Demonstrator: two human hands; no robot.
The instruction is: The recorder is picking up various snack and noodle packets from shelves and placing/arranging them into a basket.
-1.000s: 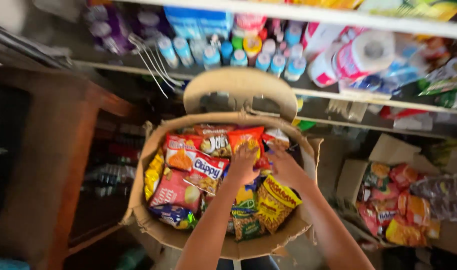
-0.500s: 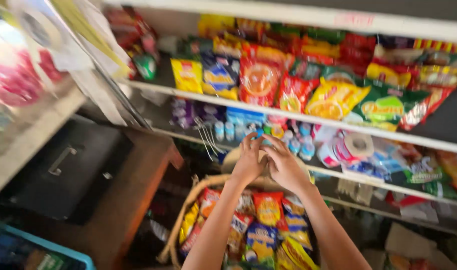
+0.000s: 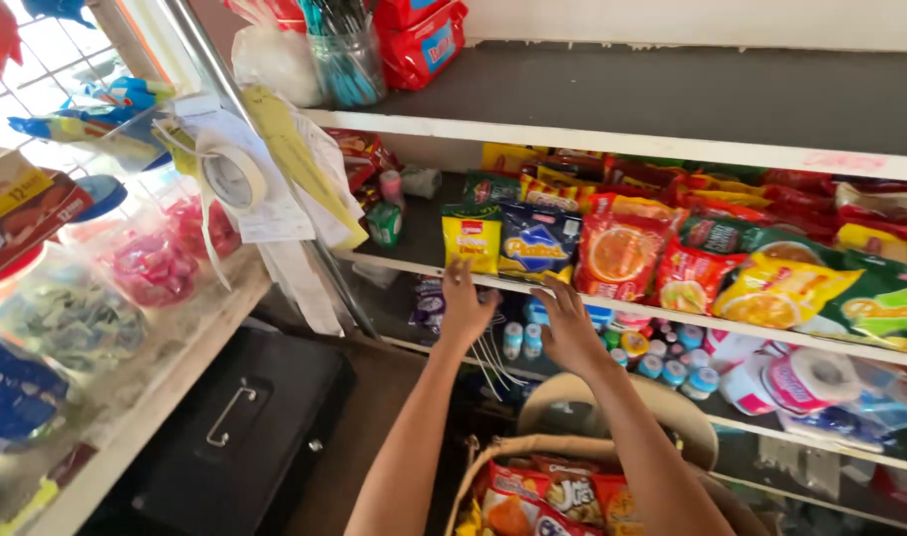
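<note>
My left hand (image 3: 465,303) reaches up to the white edge of the middle shelf (image 3: 572,296), its fingers spread just under a yellow snack packet (image 3: 471,236) that stands upright there. Beside it, my right hand (image 3: 569,326) is also raised with fingers apart, right below a dark blue snack packet (image 3: 539,242). Neither hand holds anything. Under my forearms a woven basket (image 3: 485,463) holds several colourful snack packets (image 3: 562,496).
More snack packets (image 3: 771,278) fill the shelf to the right. The shelf below holds small bottles (image 3: 662,359) and wrapped paper rolls (image 3: 816,379). A black metal box (image 3: 240,432) lies lower left. Candy jars (image 3: 160,263) and a tape roll (image 3: 233,179) are on the left.
My hands came up out of the basket and rose together to the middle shelf. They were close together half a second ago and are now apart under two packets. The view tilted upward.
</note>
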